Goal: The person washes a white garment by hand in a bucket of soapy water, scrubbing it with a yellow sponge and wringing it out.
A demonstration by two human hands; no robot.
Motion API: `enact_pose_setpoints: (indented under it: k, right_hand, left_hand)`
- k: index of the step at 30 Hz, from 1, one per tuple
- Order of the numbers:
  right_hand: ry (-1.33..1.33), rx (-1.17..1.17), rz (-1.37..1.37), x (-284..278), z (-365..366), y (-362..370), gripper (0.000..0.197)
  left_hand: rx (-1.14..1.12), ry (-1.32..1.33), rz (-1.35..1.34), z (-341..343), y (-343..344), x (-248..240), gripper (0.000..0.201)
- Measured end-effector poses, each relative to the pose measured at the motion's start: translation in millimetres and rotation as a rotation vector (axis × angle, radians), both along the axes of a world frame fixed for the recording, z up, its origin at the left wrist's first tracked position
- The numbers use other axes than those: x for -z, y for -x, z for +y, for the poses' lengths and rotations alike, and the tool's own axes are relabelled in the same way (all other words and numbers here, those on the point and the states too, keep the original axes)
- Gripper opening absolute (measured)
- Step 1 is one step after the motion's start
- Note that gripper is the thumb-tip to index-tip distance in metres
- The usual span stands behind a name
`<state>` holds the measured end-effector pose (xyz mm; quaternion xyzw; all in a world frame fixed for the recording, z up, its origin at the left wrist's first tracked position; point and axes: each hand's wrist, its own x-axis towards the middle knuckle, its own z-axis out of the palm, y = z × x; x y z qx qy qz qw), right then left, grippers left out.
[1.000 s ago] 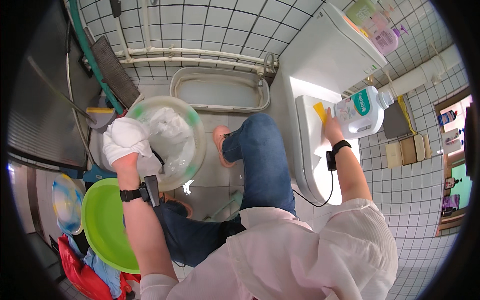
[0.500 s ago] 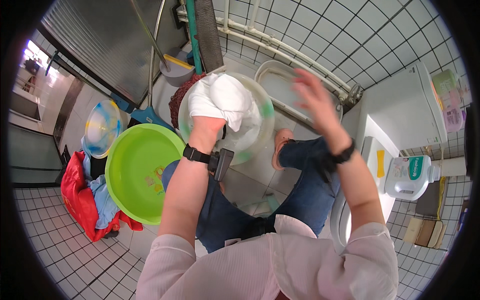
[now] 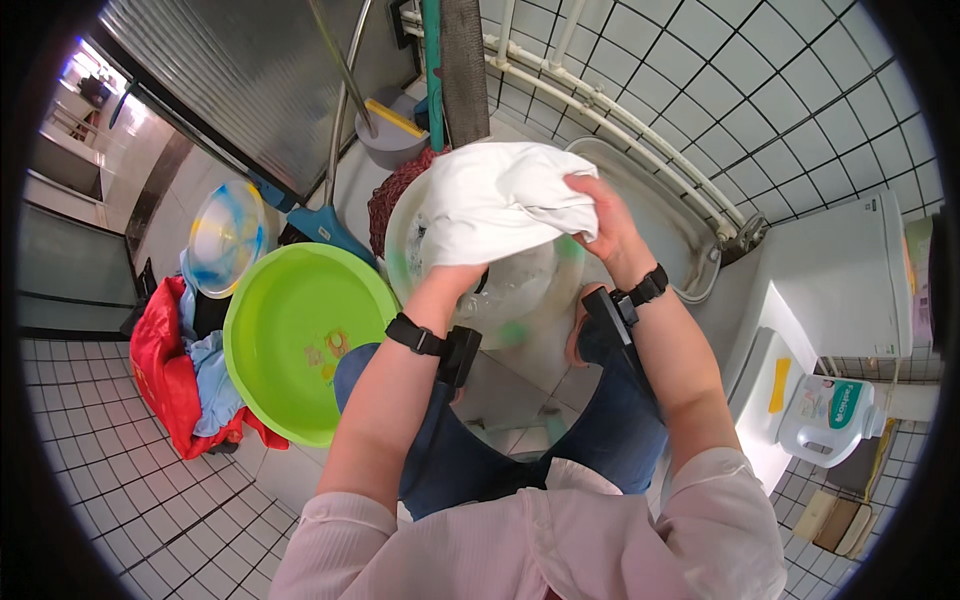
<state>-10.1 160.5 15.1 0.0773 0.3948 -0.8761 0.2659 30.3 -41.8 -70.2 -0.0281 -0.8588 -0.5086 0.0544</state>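
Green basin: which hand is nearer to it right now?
Left. The left hand, hidden under the white cloth it grips over the clear basin, sits just right of the green basin. The right hand grips the cloth's far side, farther off.

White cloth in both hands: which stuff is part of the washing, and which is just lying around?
Part of the washing:
- white cloth
- left hand under it
- right hand gripping it
- clear basin below

Just lying around:
- green basin
- red and blue clothes
- detergent bottle
- mop
- patterned basin
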Motion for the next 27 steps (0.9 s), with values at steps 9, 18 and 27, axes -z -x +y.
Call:
enact_pose_setpoints:
  k: [9,18,27]
  right_hand:
    - [-0.130,0.130,0.140,17.6,6.9,10.6,0.034]
    - [-1.161,0.253,0.695,19.5,-82.0,-20.1,0.026]
    - [-1.154,0.130,0.502,26.2,-82.6,-17.7,0.030]
  left_hand:
    - [0.212,-1.871,-0.340,12.3,1.0,-88.7,0.056]
    - [-0.085,-1.610,-0.497,50.9,1.0,-61.7,0.046]
    - [-0.068,-1.628,-0.668,43.3,2.2,-51.4,0.057]
